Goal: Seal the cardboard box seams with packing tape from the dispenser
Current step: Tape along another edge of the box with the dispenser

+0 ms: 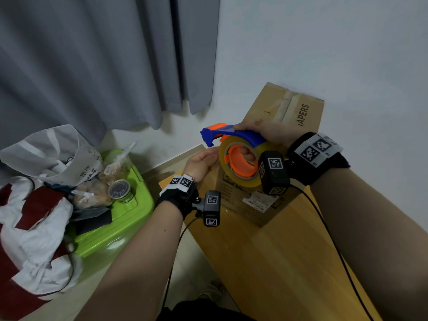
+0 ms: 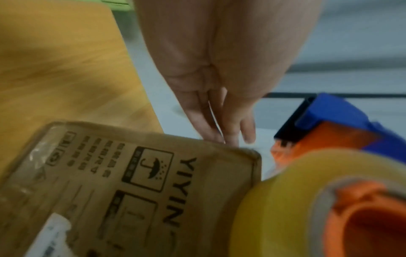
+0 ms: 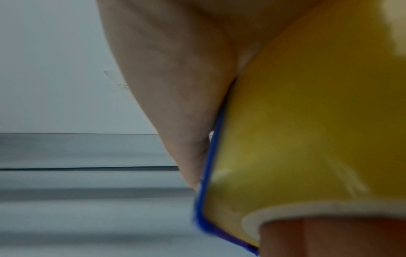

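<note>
A cardboard box (image 1: 275, 110) printed "YIYIN" (image 2: 136, 177) lies on a wooden table (image 1: 266, 256), its top seam carrying old tape. Above the box's near end, my right hand (image 1: 264, 133) grips a blue and orange tape dispenser (image 1: 222, 133), fingers through the orange core of its yellowish tape roll (image 1: 238, 163). The roll (image 3: 307, 121) fills the right wrist view, with the blue frame (image 3: 211, 156) against my palm. My left hand (image 1: 201, 163) is just left of the roll, its fingers (image 2: 222, 121) straight and their tips at the box's edge. The dispenser's blade end (image 2: 338, 111) points left.
A green plastic bin (image 1: 129, 218) stands left of the table, piled with bags, a small tin (image 1: 120, 188) and white and red cloth. A grey curtain (image 1: 92, 54) hangs behind it beside a white wall. Black cables run from both wrist cameras along my forearms.
</note>
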